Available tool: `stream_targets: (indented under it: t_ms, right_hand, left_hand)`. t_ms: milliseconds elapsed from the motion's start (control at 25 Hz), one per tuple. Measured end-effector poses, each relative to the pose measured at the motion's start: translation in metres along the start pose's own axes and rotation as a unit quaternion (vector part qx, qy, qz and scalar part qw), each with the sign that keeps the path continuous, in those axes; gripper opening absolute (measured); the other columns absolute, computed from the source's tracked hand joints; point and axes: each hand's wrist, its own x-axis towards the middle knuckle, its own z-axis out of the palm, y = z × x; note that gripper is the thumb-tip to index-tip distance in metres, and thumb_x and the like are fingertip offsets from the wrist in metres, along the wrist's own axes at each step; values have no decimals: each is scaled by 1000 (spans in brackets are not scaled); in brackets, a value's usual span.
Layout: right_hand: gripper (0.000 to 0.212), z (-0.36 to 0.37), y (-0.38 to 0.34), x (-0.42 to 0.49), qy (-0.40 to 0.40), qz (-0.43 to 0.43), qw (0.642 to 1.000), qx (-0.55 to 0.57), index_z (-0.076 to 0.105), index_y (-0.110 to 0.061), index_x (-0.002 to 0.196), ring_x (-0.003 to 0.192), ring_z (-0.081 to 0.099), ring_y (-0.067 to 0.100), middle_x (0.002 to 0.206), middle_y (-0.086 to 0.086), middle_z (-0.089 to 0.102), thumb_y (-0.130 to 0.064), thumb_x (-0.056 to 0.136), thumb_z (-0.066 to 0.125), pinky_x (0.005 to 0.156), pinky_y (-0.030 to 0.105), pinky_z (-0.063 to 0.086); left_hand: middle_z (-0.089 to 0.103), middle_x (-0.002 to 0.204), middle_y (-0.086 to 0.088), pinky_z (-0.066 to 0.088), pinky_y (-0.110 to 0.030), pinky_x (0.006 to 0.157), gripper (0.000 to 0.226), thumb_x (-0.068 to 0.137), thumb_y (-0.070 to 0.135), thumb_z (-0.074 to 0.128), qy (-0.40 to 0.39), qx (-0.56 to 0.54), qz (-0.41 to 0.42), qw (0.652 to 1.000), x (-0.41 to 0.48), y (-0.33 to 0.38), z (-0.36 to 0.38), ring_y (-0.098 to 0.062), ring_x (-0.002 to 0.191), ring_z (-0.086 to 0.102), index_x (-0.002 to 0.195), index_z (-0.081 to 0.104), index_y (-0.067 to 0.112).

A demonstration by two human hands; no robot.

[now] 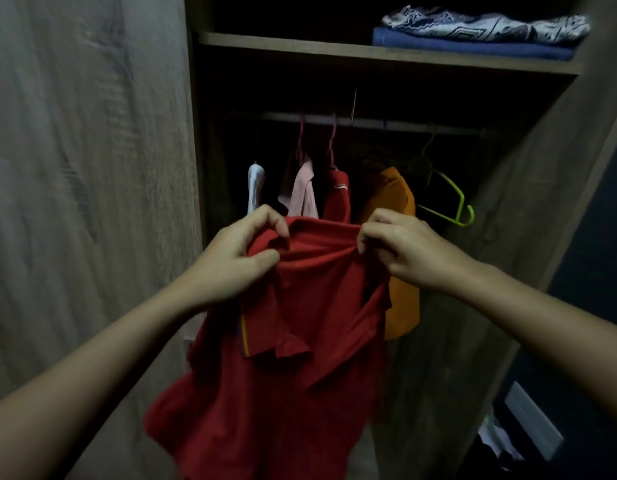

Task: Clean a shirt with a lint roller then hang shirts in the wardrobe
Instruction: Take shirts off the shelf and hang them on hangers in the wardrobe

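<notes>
Person's left hand & right hand are both pinching the red shirt by its collar, hanging btwn them, w/ no hanger inside yet, so it's prob risking slipping or bunching.

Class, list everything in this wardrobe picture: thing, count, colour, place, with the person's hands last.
red shirt: 1, red, held by its collar before the wardrobe
white garment: 1, white, leftmost on rail
pink garment: 1, pink, beside it
red top: 1, red, mid-rail
orange shirt: 1, orange, right of that
hanger: 1, green, empty, rail's right end
rail: 1, pale, under shelf
shelf: 1, brown, top
blue cloth: 1, blue, folded on shelf
patterned cloth: 1, black-and-white, atop the blue
door: 1, brown, left
left hand: 1, grips collar
right hand: 1, pinches collar
</notes>
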Motion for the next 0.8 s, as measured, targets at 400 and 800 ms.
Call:
stream_targets:
  t_ms: [400,800]
  right_hand:
    - [56,4,-14,2,-43,25,997,-62,58,-17,123,120,53,22,128,4,58,6,73,59,93,31,44]
    - [55,4,18,-35,-179,206,960,-56,59,-26,122,104,60,23,120,8,60,-3,72,62,82,27,49]
  left_hand:
    - [69,99,-7,47,-29,83,34,65,-11,42,127,142,-23,981,-7,-26,-24,-15,94,63,66,62,15]
    - [56,111,-4,43,-30,86,53,62,-7,56,-193,322,-25,926,15,-46,16,-22,104,53,111,53,14]
